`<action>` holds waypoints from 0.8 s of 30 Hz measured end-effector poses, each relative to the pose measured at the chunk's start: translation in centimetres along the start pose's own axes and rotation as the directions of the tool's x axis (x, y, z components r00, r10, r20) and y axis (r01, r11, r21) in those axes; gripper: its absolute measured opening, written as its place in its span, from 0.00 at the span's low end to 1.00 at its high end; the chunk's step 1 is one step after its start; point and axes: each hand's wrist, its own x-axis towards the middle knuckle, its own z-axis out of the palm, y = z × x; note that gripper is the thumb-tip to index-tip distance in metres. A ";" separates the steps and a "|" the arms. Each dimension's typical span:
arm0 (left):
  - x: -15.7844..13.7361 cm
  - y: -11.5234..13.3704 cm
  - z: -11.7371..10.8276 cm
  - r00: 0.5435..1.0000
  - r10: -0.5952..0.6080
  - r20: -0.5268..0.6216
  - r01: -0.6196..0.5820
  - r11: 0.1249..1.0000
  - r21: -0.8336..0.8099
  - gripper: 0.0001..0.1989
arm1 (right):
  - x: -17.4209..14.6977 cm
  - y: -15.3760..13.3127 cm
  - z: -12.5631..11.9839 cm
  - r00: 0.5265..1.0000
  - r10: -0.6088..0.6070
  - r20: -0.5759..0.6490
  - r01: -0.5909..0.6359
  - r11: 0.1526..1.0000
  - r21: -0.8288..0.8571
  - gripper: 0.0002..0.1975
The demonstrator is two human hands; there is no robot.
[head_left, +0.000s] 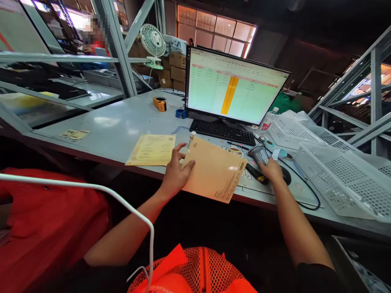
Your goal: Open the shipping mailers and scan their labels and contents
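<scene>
My left hand (179, 169) grips the left edge of a flat tan envelope (215, 169), thumb on top. The envelope is tilted over the desk's front edge, with small print and a barcode along its right side. My right hand (271, 169) is closed on a grey handheld barcode scanner (259, 154) at the right of the desk. A black-and-yellow handle (257, 174) lies just left of that hand, and a black mouse (286, 176) is partly hidden behind it. Yellowish printed sheets (152, 149) lie left of the envelope.
A monitor (233, 87) showing a spreadsheet stands behind a black keyboard (221, 131). White perforated baskets (342, 183) line the right side. An orange tape roll (159, 103), a blue roll (181, 114) and a fan (152, 40) are further back. A white cable (122, 203) crosses the foreground.
</scene>
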 end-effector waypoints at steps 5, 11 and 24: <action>-0.8 -1.0 1.8 0.984 -0.016 0.175 -0.083 0.835 0.544 0.28 | 0.6 -2.8 0.8 0.998 0.007 0.066 -0.007 1.000 -0.010 0.32; -0.7 -1.4 2.2 0.967 -0.161 0.197 -0.009 0.754 0.657 0.43 | 1.4 -4.3 -1.4 0.993 0.003 0.114 -0.003 1.000 -0.003 0.25; 2.1 -3.1 1.4 0.982 -0.134 0.132 0.012 0.744 0.668 0.33 | -6.6 -2.5 -15.1 0.698 -0.406 0.590 0.260 0.911 0.319 0.31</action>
